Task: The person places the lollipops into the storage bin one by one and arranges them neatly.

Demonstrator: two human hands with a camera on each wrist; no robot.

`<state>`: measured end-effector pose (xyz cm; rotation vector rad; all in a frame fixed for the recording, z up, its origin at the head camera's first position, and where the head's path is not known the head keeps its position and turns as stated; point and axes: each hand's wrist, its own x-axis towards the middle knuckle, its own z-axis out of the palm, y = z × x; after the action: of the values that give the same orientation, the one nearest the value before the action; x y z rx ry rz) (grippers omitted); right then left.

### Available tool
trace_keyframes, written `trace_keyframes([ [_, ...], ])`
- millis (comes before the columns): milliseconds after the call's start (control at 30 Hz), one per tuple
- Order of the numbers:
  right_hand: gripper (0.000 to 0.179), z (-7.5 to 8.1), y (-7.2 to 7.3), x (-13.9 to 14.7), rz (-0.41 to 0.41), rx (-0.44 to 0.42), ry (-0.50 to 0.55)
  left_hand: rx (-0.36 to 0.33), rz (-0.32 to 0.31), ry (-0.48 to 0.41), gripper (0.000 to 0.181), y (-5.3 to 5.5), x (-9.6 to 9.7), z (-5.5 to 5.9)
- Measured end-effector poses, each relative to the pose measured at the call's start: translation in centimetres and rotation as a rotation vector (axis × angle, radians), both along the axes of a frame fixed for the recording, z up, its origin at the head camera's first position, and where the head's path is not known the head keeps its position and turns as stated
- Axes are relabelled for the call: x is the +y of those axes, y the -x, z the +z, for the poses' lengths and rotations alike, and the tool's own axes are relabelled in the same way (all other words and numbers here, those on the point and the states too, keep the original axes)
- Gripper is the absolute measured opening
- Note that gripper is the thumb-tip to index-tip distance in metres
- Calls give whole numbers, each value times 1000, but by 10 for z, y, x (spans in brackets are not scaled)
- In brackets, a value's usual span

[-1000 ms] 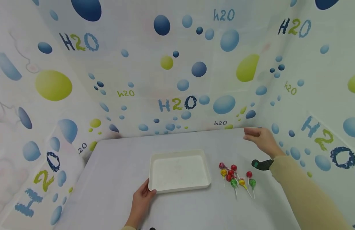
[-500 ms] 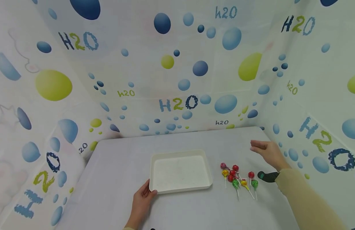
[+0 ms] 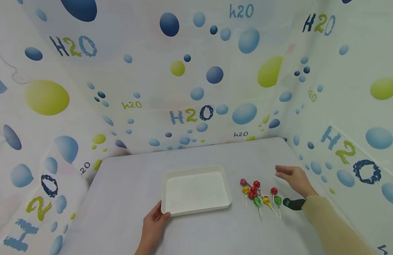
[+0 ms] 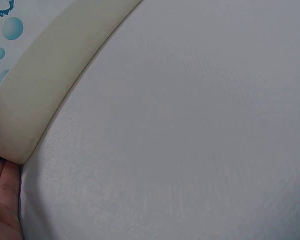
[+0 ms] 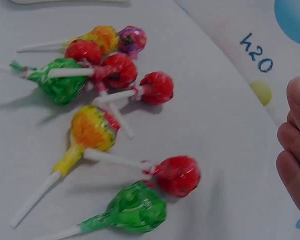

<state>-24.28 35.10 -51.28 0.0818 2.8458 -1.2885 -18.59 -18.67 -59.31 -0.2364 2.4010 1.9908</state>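
Observation:
A shallow white rectangular tray (image 3: 201, 210) lies on the table. My left hand (image 3: 153, 226) grips its near left corner, the thumb at the rim; in the left wrist view the tray's outer wall (image 4: 55, 85) rises beside the fingers (image 4: 7, 185). To the tray's right are several wrapped lollipops in a loose cluster, among them a red lollipop (image 5: 177, 176), a green lollipop (image 5: 137, 207) and a yellow lollipop (image 5: 92, 131). My right hand (image 3: 295, 180) hovers right of and beyond the cluster, holding nothing, its fingers extended and apart from the lollipops.
A white cloth covers the table (image 3: 129, 187). Walls of bubble-printed fabric (image 3: 145, 78) close in the back and both sides, and the right wall (image 3: 343, 106) runs close past my right hand.
My right hand has come down and nearer, toward the level of the lollipops. The left hand keeps its grip on the tray. The head view has shifted slightly; tray and lollipops look unmoved.

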Motion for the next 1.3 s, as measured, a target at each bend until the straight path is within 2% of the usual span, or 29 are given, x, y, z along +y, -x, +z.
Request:
trace_keyframes([
  [167, 47, -27, -12, -1, -17, -46, -31, -12, 5, -8, 74, 1, -1, 0],
  [300, 44, -42, -20, -5, -34, -92, -57, -17, 18, -4, 73, 1, 1, 0],
  [567, 39, -46, -19, -15, -42, -117, -105, -23, 28, 3, 72, 0, 1, 3],
  [867, 31, -52, -19, -12, -12, -82, -149, -29, 34, 2, 71, -2, 2, 1],
  [1067, 30, -43, -13, -11, 0, -43, -152, -12, 33, 0, 71, -3, 1, -1],
  [1300, 34, -12, 8, -31, 63, 13, -104, 13, 25, -20, 69, -1, 1, 0],
])
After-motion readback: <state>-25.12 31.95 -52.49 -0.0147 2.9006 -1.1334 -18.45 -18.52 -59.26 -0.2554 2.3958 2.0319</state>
